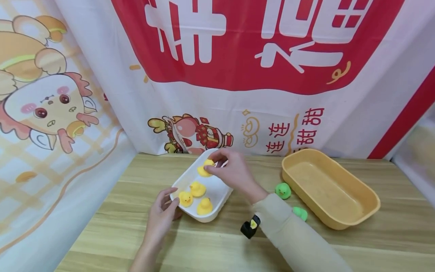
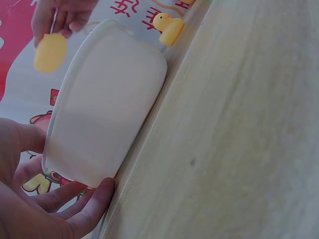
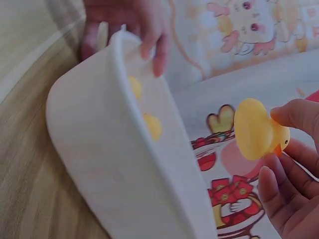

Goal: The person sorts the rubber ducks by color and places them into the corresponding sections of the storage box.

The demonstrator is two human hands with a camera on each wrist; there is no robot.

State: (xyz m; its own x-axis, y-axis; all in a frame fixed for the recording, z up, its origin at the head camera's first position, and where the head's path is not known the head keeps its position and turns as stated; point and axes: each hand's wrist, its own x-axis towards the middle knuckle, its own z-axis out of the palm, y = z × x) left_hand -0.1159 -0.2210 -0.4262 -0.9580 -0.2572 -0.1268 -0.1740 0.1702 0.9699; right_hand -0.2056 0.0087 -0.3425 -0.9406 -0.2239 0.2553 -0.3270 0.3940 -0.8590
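Right hand [image 1: 234, 172] pinching a yellow duck [image 1: 205, 169] over the white tub [image 1: 215, 189], left hand [image 1: 162, 211] gripping the tub's edge.
The held duck is above the far part of the white tub, between the right thumb and fingers; the left thumb and fingers are curled round the tub's near left end. Inside the tub, towards its near end, sit three more yellow ducks: one in the middle [image 1: 198, 189], one by the left hand [image 1: 185, 199] and one at the near right [image 1: 205, 207]. To the tub's right on the worktop [image 1: 217, 249] are two green ducks [image 1: 283, 191], the nearer partly hidden by the sleeve [image 1: 289, 226]; a tan tub [image 1: 326, 181] stands farther right of the white one. Behind the white tub hangs a printed cloth [image 1: 210, 98].
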